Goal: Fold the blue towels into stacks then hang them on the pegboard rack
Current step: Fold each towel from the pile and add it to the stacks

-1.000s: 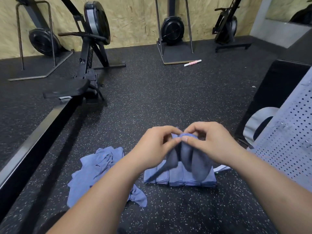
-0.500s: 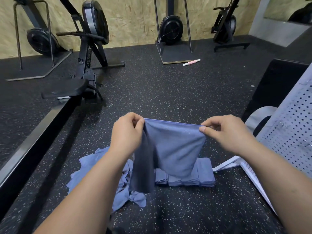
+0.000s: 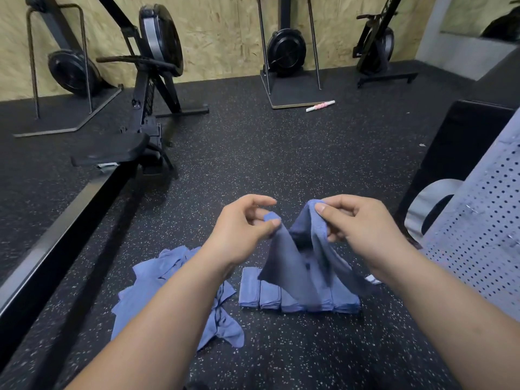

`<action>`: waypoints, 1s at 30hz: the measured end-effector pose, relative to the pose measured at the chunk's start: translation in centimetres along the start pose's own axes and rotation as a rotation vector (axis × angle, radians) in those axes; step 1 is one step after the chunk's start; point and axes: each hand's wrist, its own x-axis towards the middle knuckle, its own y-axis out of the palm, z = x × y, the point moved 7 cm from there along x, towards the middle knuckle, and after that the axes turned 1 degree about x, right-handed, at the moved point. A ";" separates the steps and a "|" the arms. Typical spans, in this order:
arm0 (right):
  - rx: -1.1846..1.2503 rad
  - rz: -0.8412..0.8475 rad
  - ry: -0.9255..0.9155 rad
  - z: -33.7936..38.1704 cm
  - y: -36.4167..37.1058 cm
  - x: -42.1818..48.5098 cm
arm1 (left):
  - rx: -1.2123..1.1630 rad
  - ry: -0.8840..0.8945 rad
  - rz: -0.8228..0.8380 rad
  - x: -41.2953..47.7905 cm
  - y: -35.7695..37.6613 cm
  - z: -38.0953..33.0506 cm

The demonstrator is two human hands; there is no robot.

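Near: our left hand (image 3: 247, 229) pinches one small corner of a blue towel (image 3: 298, 266) between thumb and forefinger, with the other fingers loosely curled. Our right hand (image 3: 357, 226) grips a bunched edge of the same towel between thumb and fingers. The towel is thin, matte woven cloth. It hangs from the two grip points in a tent shape, sagging between the hands, with its long axis pointing down.

Its lower edge hangs in front of a row of folded towels (image 3: 261, 294) on the floor (image 3: 281, 164). These are flat rectangular bundles set side by side. The row runs left-right and each bundle's long side points away from us. Left of the row lies a loose pile of towels (image 3: 168, 285), crumpled and irregular in outline.

The floor is black rubber with pale flecks. On the right is the pegboard rack (image 3: 484, 229), a grey perforated sheet leaning away from us.

Farther out on the left is a black rowing machine (image 3: 149, 88) with a long rail. There is lettering on its leg, but we can't read it. A pink-and-white stick (image 3: 320, 106) lies beyond. The back wall (image 3: 225, 32) is chipboard.
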 end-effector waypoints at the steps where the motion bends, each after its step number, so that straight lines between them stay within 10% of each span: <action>1: 0.016 0.002 0.013 -0.2 0.3 -0.1 | -0.039 -0.015 0.019 -0.2 0.6 0.0; 23: -0.497 -0.005 -0.253 0.7 1.1 -0.7 | 0.085 0.137 0.043 -1.4 2.9 -1.6; 30: -0.432 0.321 -0.209 0.4 2.6 -0.7 | 0.164 0.190 0.101 -1.4 2.4 -2.6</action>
